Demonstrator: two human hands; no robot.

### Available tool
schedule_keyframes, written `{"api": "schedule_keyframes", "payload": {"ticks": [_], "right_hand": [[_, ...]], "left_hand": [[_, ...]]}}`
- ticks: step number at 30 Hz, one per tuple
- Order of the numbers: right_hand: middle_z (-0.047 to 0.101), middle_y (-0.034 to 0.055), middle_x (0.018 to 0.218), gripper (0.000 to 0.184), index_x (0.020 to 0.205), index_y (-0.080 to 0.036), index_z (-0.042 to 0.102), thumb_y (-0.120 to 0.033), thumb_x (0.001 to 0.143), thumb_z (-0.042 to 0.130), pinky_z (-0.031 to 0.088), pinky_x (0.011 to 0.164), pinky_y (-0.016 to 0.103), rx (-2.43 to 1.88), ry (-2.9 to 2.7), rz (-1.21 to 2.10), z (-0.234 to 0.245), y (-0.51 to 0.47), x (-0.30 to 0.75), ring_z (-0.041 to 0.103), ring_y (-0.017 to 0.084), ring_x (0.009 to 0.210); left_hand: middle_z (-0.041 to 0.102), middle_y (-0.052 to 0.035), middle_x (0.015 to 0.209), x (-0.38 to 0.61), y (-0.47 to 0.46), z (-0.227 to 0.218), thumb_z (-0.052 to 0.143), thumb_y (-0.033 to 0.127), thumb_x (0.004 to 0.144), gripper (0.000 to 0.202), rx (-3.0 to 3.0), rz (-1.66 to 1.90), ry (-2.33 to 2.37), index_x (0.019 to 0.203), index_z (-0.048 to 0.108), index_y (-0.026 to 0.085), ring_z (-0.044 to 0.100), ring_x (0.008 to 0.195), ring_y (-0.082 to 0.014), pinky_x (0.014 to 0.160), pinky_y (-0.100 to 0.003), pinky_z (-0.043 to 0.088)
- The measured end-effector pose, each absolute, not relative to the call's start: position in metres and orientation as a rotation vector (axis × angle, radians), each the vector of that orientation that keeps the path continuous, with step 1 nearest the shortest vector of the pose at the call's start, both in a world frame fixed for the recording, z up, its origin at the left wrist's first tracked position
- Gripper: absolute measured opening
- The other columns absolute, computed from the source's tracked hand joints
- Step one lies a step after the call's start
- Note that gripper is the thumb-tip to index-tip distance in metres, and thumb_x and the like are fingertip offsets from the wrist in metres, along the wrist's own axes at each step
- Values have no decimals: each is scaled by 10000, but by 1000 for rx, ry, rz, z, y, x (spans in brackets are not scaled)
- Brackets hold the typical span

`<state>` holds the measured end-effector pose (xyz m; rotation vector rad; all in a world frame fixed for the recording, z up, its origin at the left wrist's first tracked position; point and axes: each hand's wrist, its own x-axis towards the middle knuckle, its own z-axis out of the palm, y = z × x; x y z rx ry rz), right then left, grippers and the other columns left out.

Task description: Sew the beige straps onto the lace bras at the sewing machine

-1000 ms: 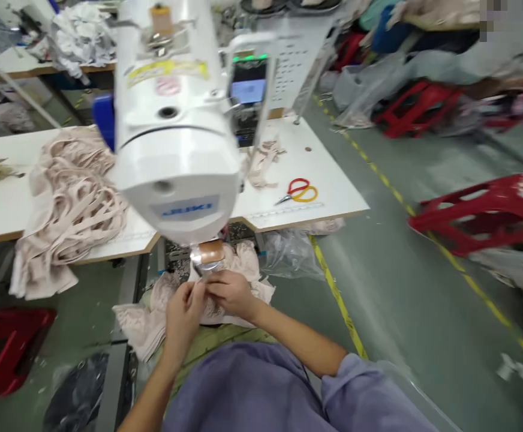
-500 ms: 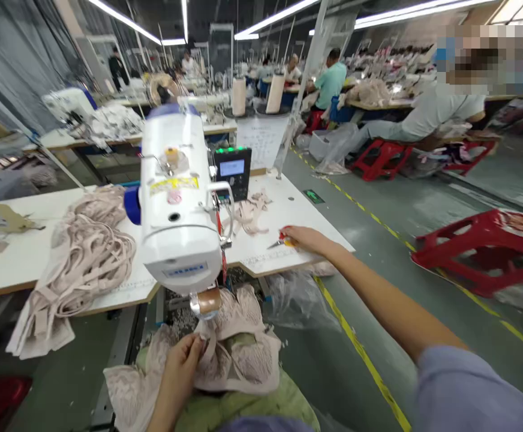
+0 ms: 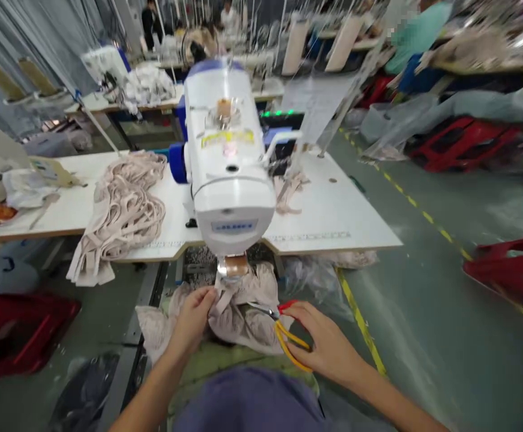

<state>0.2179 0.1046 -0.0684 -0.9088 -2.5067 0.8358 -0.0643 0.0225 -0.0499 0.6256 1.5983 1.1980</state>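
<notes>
A beige bra [image 3: 228, 321] lies across my lap, beneath the head of the white sewing machine [image 3: 230, 180]. My left hand [image 3: 197, 309] pinches the bra's edge close to the machine's working end. In my right hand [image 3: 318, 339] are scissors [image 3: 292, 347] with red and yellow handles. Their blades point left over the bra and look slightly apart. Below the bra a green cloth [image 3: 198, 375] covers part of my lap.
A heap of beige straps [image 3: 122, 210] lies on the white table [image 3: 346, 228] left of the machine, and small beige scraps [image 3: 292, 192] lie right of it. Red stools [image 3: 18, 336] stand on both sides. Clear plastic bags [image 3: 313, 285] hang beneath the table's right part.
My right hand has carried the scissors from the right part of the table down and left, over the bra. My left hand still pinches the bra. The view has tilted downward and turned left.
</notes>
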Motion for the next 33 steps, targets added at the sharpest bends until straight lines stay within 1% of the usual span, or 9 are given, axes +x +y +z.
{"api": "schedule_keyframes", "payload": {"ticks": [4,8,13,17,21,24,26,29,33], "right_hand": [[652,110,1118,361,1191,-261,593,-298,836,647,585,756,387,-850,-2437,755,-66,88,187,661,267,993],[654,105,1108,347,1183,-263,601,-318,845,659,581,774,398,-787,-2436,735,-67,93,165,658,270,1001],[657,110,1140,353,1200,-257,592,-300,856,658,566,791,403,-698,-2451,800,-64,101,146,649,271,1017],[678,90,1117,308,1199,-264,591,-277,893,627,560,769,364,-678,-2475,984,-69,106,149,663,244,986],[686,67,1077,310,1169,-283,599,-245,863,636,551,753,343,-794,-2345,1139,-78,104,164,669,226,937],[657,80,1090,380,1162,-270,577,-215,795,657,536,671,320,-838,-2265,1147,-81,99,172,644,202,818],[647,84,1094,422,1169,-262,562,-206,764,667,523,652,317,-822,-2276,1144,-81,96,172,623,195,790],[643,83,1106,451,1176,-263,555,-219,748,690,520,683,328,-790,-2293,1165,-78,94,166,614,209,846],[631,84,1128,463,1198,-260,551,-228,758,693,520,687,331,-792,-2305,1239,-71,96,154,602,198,833]], "left_hand": [[630,-33,716,-62,18,-37,595,553,839,410,596,1163,1549,885,685,156,532,628,-142,598,-243,442],[659,-44,809,-60,13,-28,586,492,857,355,670,1163,1553,948,690,165,582,771,-180,714,-271,471],[518,22,656,-58,13,-25,520,378,885,268,908,1107,1628,720,604,185,445,633,-133,595,-233,362],[479,27,680,-57,15,-26,465,284,871,188,881,1094,1620,748,576,195,406,623,-128,578,-229,346],[436,41,669,-59,16,-29,443,376,930,250,852,1085,1576,773,532,203,361,584,-113,539,-221,308],[435,43,660,-64,17,-31,472,452,940,326,858,1089,1568,737,503,199,352,578,-106,533,-220,287],[468,34,681,-66,18,-30,489,464,936,327,866,1073,1571,764,541,191,376,594,-107,544,-220,298],[508,19,709,-66,21,-24,503,486,923,337,894,1019,1599,824,602,180,397,602,-111,538,-220,299],[518,25,675,-64,24,-14,486,501,924,361,960,879,1690,853,638,181,351,539,-103,500,-222,258]]}}
